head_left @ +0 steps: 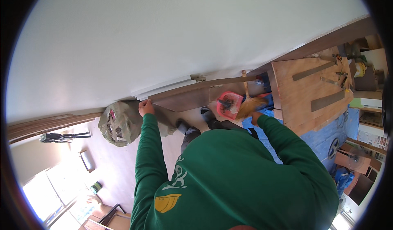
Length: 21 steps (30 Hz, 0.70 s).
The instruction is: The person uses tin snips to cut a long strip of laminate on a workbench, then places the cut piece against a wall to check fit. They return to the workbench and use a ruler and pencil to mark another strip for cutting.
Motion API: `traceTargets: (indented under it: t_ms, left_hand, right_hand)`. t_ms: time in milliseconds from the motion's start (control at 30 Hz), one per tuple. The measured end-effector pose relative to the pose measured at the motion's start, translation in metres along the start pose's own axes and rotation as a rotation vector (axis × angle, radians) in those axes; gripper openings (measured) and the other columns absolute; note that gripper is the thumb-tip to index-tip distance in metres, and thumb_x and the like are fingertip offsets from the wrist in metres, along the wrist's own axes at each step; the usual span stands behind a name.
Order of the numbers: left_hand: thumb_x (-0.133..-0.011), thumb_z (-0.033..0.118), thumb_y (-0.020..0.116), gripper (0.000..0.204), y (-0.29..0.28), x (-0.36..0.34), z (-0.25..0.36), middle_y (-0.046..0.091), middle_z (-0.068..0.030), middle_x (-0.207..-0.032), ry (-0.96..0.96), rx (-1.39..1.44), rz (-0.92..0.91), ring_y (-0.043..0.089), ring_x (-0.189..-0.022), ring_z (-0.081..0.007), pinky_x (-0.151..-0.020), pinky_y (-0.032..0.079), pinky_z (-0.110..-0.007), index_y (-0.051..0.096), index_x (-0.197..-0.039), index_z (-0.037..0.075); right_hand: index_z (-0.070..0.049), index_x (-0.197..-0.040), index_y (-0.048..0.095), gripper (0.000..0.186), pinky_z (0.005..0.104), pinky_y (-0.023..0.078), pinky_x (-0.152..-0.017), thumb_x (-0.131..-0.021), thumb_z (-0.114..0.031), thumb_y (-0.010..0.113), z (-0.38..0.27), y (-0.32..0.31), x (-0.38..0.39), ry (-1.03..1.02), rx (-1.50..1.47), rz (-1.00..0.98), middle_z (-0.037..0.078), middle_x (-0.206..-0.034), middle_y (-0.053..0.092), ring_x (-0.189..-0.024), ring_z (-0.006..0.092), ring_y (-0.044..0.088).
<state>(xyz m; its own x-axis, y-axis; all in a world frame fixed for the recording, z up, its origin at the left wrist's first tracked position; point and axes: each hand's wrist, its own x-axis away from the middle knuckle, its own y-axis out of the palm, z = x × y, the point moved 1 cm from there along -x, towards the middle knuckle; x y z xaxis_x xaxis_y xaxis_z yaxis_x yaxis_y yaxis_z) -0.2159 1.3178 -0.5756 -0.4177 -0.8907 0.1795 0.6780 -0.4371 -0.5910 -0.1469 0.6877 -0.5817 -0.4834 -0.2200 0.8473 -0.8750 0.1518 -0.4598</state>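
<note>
My left hand (146,107) is closed at the left end of a long brown board (180,92), which runs along the foot of the pale wall. White strips (163,87) lie between that board and the wall, close to my fingers. My right hand (256,118) hangs low by my side, near the straw bristles of a broom (250,106); its fingers are mostly hidden. Beside the broom lies a red dustpan (229,105) with debris and a dark object in it.
A stuffed translucent bag (119,123) stands left of my left arm. To the right, a wooden worktable (311,91) bears brown strips and hand tools. Blue sheeting (266,142) covers floor below it. A black metal item (65,137) lies at the left.
</note>
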Motion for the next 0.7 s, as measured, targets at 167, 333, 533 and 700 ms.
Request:
traceTargets:
  t_ms: [167, 333, 533, 700]
  left_hand:
    - [-0.082, 0.021, 0.082, 0.021, 0.020, 0.005, 0.004, 0.074, -0.0068, -0.083, 0.008, -0.004, -0.032, 0.067, -0.078, -0.0183, -0.077, 0.056, -0.036, 0.074, -0.087, 0.003]
    - [-0.083, 0.021, 0.081, 0.020, 0.022, 0.005, 0.004, 0.074, -0.0070, -0.082, 0.032, 0.030, -0.038, 0.068, -0.077, -0.0178, -0.077, 0.056, -0.035, 0.074, -0.087, 0.002]
    - [-0.083, 0.020, 0.082, 0.020, 0.021, 0.011, 0.009, 0.073, -0.0074, -0.082, 0.042, 0.042, -0.042, 0.067, -0.076, -0.0183, -0.076, 0.056, -0.036, 0.073, -0.087, 0.002]
    - [-0.083, 0.020, 0.082, 0.021, 0.017, 0.006, 0.003, 0.072, -0.0065, -0.081, 0.046, 0.057, -0.024, 0.066, -0.076, -0.0173, -0.075, 0.056, -0.035, 0.072, -0.086, 0.002]
  right_hand:
    - [-0.009, -0.115, 0.075, 0.039, 0.0443, 0.058, -0.070, -0.090, -0.039, 0.075, 0.007, -0.004, 0.011, -0.027, -0.097, 0.038, 0.015, -0.089, 0.076, -0.072, 0.0254, 0.074]
    - [-0.008, -0.103, 0.076, 0.035, 0.0437, 0.056, -0.069, -0.092, -0.041, 0.072, 0.030, -0.008, -0.017, -0.130, -0.009, 0.082, 0.013, -0.080, 0.074, -0.068, 0.0279, 0.071]
    - [-0.008, -0.096, 0.075, 0.032, 0.0426, 0.055, -0.066, -0.092, -0.040, 0.072, 0.036, -0.007, -0.013, -0.162, -0.004, 0.143, 0.012, -0.073, 0.072, -0.064, 0.0261, 0.070]
    - [-0.009, -0.096, 0.075, 0.029, 0.0410, 0.056, -0.064, -0.092, -0.037, 0.076, 0.028, -0.002, 0.000, -0.208, -0.085, 0.181, 0.011, -0.073, 0.072, -0.061, 0.0227, 0.069]
